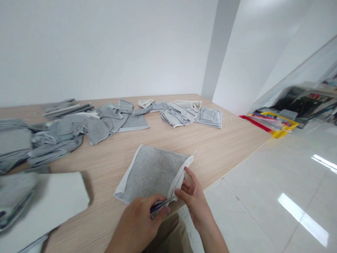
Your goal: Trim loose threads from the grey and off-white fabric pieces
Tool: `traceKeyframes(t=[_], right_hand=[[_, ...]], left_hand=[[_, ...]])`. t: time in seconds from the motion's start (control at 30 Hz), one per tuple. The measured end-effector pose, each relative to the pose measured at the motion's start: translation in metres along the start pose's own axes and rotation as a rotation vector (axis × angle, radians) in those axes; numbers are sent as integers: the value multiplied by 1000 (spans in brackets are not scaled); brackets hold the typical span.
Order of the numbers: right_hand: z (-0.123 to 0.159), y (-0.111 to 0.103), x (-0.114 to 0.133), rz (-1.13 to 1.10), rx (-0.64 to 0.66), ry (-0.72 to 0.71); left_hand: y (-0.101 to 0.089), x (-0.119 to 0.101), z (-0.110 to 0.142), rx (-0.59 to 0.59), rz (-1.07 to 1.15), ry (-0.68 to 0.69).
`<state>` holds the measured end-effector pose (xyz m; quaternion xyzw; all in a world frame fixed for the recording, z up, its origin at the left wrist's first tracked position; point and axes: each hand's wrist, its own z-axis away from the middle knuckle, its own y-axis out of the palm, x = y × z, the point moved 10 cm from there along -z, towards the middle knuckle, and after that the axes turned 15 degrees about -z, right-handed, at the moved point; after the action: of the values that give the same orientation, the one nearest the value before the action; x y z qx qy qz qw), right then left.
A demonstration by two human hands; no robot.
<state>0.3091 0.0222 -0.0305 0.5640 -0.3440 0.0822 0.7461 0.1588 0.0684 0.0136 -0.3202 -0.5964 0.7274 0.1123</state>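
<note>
Cloth (155, 172), grey, roughly square, white-edged: lies spread on near part of table (229, 140), near right corner held at table edge, above lap (170, 237). Right hand (195, 202): thumb and forefinger set apart along white hem (179, 177), gripping it, other fingers curled beneath. Left hand (143, 216): thumb and forefinger pressed round purple-handled tool, probably snips (157, 206), tip pointing right, at near end of hem. Blade spread: cannot tell, partly covered by fingers.

Step in hand, as judged: working snips at end of hem. For good result, draw hem taut with right fingers, leave body of cloth resting on table. Set tip close alongside edge, take small bites, check for fold caught underneath. Main risk: nicking grey face, or right thumb, close ahead of tip.

Around: white wall (105, 45) behind; tiled floor (252, 214) at right. Broad heap (68, 130) of crumpled grey cloths at left rear, beside folded stack (15, 138). White sheet (65, 193) at near left, grey bundle (15, 189) on top. Loose pile (179, 114) farther right, just beside neater stack (210, 117). Yellow tray (285, 133) past right table edge.

In the way: little, apparently. White sheet well apart from cloth. Weak support under held corner, at table edge.
</note>
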Motion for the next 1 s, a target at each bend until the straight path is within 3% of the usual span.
traceKeyframes(t=[0.17,0.27,0.37,0.5,0.67,0.83,1.0], right_hand=[[12,4,-9,-93,-8,53],[16,5,-6,-143,-6,17],[19,6,-6,-191,-13,-12],[24,2,-19,-246,-33,50],[27,-11,-24,-202,-82,36],[30,-6,-20,-143,-20,35],[32,-8,-16,-167,-76,35]], left_hand=[[4,11,-9,-41,165,15],[1,21,-9,-106,232,-24],[-4,32,-7,-209,196,-83],[-6,34,-5,-307,36,-85],[3,34,-7,-326,-72,-61],[9,34,-9,-305,-223,-65],[8,30,-9,-258,-335,-96]])
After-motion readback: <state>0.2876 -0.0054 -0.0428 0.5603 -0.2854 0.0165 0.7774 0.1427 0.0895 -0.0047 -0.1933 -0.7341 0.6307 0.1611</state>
